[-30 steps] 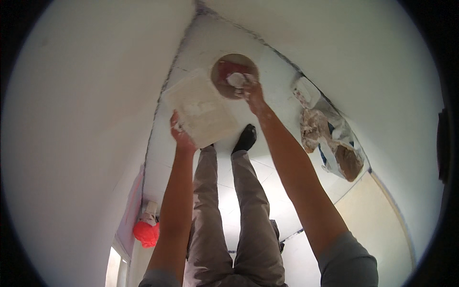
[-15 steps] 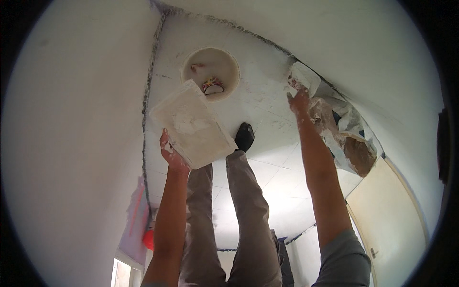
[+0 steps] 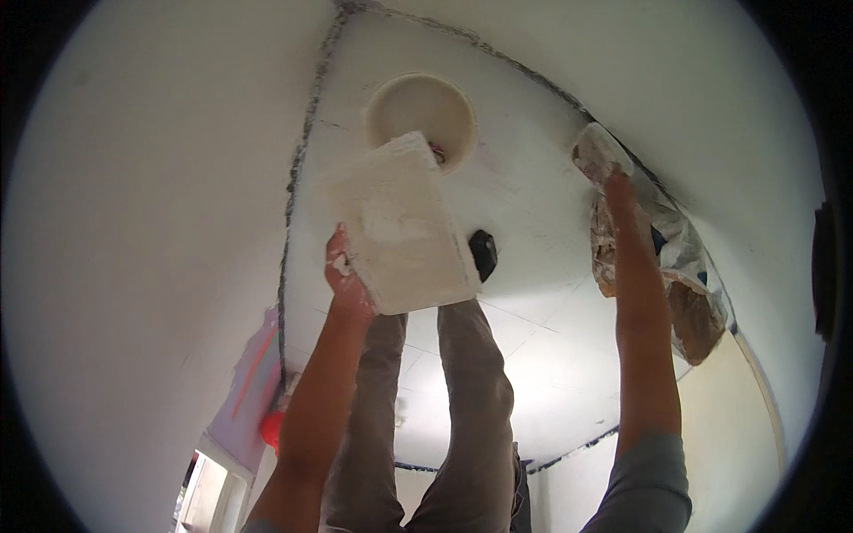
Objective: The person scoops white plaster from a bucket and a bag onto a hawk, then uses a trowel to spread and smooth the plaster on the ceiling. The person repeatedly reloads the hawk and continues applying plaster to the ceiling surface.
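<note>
Vs 1 s ago: R hand point(image 3: 618, 174) is out of the round pale bucket point(image 3: 418, 105) and now well off to its right, at the small white tub point(image 3: 590, 144) by the wall edge point(image 3: 555, 89). Vs 0.5 s ago: R hand has gone from the tub's near side, thumb spread, to farther over it; thumb no longer shows. The pale rectangular board point(image 3: 409, 235) has shifted right rel. to the bucket, now directly below it in view & covering its lower L part; the colourful item point(image 3: 436, 153) inside is mostly hidden, just a bit peeking past the board's top corner.

Pose: L arm bent, comes up from below-L of bucket; L hand point(image 3: 348, 277) is closed on the board's L edge, fingers up along the side, white smears on skin. Board held tilted, its top corner toward the bucket. R arm nearly straight, reaching up from far below-R of bucket; R hand points at the tub, fingertips over/at it. Can't tell if R hand grips anything, fingers too blurred.

Also: crumpled brown bag point(image 3: 604, 244) R of & lower than bucket, under R forearm in view; black-socked foot point(image 3: 482, 255) below-R of bucket, next to the board.
</note>
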`<action>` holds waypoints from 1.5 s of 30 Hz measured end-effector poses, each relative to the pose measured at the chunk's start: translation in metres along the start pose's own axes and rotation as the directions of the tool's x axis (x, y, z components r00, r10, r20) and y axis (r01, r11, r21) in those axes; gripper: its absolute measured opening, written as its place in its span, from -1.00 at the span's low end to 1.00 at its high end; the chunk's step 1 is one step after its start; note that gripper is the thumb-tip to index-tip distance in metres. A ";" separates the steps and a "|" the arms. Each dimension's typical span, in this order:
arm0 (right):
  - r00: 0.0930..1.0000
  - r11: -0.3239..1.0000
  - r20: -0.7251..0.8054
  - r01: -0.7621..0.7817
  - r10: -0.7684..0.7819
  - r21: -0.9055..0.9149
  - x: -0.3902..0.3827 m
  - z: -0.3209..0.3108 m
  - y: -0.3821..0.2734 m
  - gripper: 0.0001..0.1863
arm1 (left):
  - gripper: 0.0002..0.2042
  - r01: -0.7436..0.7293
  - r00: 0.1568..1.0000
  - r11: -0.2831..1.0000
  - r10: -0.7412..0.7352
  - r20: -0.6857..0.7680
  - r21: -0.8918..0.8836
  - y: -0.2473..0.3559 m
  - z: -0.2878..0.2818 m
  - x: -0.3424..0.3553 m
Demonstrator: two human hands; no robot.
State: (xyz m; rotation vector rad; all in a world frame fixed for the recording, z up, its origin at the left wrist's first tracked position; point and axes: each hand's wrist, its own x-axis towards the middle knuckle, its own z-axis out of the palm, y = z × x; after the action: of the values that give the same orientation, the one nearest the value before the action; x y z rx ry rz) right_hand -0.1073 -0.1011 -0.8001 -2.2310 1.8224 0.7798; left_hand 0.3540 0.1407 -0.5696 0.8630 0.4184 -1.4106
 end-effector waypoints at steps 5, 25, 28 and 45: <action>0.956 0.955 -0.010 -0.294 0.294 0.048 -0.027 -0.065 0.034 -0.48 | -0.41 0.114 0.987 0.992 -0.108 0.116 -0.052 -0.002 0.059 -0.015; 0.914 -0.911 -0.396 0.233 0.087 0.340 -0.458 -0.647 -0.089 -0.52 | -0.38 0.330 0.846 0.852 -0.458 0.273 0.406 0.131 0.318 -0.305; 0.885 -0.817 -0.458 0.326 0.086 0.476 -0.487 -0.679 -0.088 -0.57 | -0.39 0.327 0.820 0.830 -0.487 0.301 0.451 0.153 0.352 -0.361; 0.844 0.384 -0.537 0.499 -0.012 0.777 -0.606 -0.712 -0.093 -0.49 | -0.30 0.356 0.613 0.775 -0.616 0.495 0.522 0.150 0.379 -0.446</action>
State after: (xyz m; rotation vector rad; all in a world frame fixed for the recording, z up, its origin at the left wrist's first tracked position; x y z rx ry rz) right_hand 0.1145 0.1378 0.0814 -1.8327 1.3508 -0.7701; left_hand 0.3410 0.1559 0.0345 0.4946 -0.1911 -2.2662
